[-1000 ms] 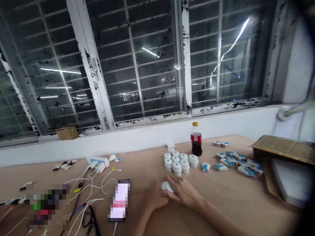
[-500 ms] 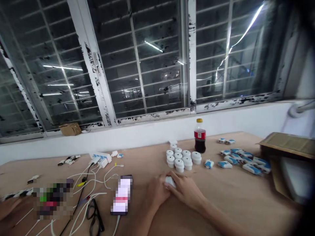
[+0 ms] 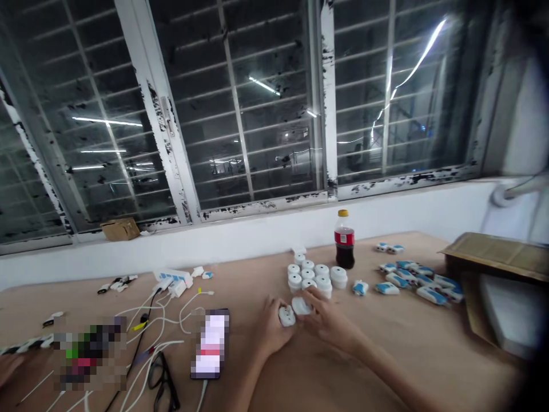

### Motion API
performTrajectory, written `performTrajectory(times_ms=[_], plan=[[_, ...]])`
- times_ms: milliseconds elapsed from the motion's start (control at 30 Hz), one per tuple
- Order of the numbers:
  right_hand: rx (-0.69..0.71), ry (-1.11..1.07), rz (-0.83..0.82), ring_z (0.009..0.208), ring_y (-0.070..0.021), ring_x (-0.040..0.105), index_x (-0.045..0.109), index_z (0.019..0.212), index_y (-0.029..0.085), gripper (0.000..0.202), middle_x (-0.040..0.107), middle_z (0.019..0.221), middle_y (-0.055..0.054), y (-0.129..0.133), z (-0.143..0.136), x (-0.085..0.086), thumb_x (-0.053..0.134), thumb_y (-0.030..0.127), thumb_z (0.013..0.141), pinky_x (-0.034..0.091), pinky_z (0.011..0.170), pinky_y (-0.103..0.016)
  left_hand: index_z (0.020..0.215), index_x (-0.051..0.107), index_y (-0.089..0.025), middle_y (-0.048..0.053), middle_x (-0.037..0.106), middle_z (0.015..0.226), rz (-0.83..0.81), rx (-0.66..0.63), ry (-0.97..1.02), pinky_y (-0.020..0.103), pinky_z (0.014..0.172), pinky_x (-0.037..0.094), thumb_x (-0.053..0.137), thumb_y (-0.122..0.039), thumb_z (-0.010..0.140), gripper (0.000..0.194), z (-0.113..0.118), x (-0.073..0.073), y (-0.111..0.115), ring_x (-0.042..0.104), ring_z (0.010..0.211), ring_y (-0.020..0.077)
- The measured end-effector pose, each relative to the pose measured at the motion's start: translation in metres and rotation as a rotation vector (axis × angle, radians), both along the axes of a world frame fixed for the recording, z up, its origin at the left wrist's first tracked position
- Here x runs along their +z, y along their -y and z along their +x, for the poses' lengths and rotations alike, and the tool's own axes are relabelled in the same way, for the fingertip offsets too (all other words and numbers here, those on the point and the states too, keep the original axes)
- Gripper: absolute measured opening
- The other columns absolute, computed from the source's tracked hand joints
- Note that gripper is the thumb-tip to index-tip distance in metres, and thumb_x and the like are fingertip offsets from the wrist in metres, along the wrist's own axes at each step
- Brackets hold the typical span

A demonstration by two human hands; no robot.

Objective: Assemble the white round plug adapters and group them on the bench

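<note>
My left hand is closed around a small white rounded plastic piece with small marks on its face. Just to the right, my right hand grips a pale, smooth white plastic cover between thumb and fingers. The two pieces are apart, with a narrow gap between them. Directly beyond my hands stands a cluster of white round plastic housings, several with a dark hole on top. My right fingers partly hide the nearest ones.
A cola bottle stands behind the housings. Blue-and-white plastic units lie to the right, near an open cardboard box. On the left are a phone, eyeglasses, tangled cables, a power strip and another person's hand.
My hands were together around one white object; now they have separated, each holding a white piece. The view has shifted slightly, and the other person's hand at left shows less.
</note>
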State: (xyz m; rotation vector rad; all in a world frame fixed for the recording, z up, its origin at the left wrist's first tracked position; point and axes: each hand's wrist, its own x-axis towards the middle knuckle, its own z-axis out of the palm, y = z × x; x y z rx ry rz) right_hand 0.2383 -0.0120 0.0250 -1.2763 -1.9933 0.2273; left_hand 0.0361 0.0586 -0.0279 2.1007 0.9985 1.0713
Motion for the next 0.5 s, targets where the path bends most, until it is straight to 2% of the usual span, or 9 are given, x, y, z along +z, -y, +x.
performTrajectory(times_ms=[167, 300, 400, 500], plan=[[-0.040, -0.018, -0.041, 0.108, -0.0301, 0.070, 0.072, 0.128, 0.026, 0.035, 0.067, 0.125, -0.012, -0.011, 0.006, -0.026, 0.064, 0.027, 0.093, 0.061, 0.101, -0.050, 0.109, 0.056, -0.023, 0.004, 0.065, 0.110, -0.108, 0.043, 0.005, 0.037, 0.094, 0.051, 0.083, -0.030, 0.082, 0.038, 0.000, -0.003, -0.003, 0.063, 0.105, 0.0249], [-0.059, -0.060, -0.071, 0.118, -0.0341, 0.071, 0.075, 0.131, 0.029, 0.044, 0.069, 0.134, -0.012, -0.011, 0.008, -0.033, 0.068, 0.024, 0.089, 0.061, 0.104, -0.047, 0.108, 0.056, -0.024, 0.004, 0.063, 0.116, -0.079, 0.054, -0.042, 0.034, 0.097, 0.050, 0.084, -0.023, 0.081, 0.039, -0.003, -0.001, -0.003, 0.062, 0.108, 0.0232], [-0.046, -0.108, -0.092, 0.108, -0.0312, 0.074, 0.074, 0.134, 0.029, 0.049, 0.071, 0.134, -0.012, -0.012, 0.007, -0.032, 0.068, 0.020, 0.086, 0.063, 0.097, -0.044, 0.119, 0.058, -0.023, 0.008, 0.063, 0.128, -0.013, 0.085, -0.114, 0.039, 0.108, 0.049, 0.084, -0.020, 0.082, 0.045, -0.004, 0.002, 0.000, 0.060, 0.124, 0.0266], [-0.018, -0.153, -0.097, 0.091, -0.0255, 0.075, 0.069, 0.142, 0.031, 0.060, 0.075, 0.125, -0.008, -0.013, 0.004, -0.034, 0.066, 0.017, 0.083, 0.065, 0.085, -0.039, 0.140, 0.054, -0.023, 0.012, 0.059, 0.148, 0.108, 0.115, -0.156, 0.047, 0.121, 0.043, 0.086, -0.020, 0.081, 0.068, -0.002, 0.005, 0.005, 0.052, 0.142, 0.0318]])
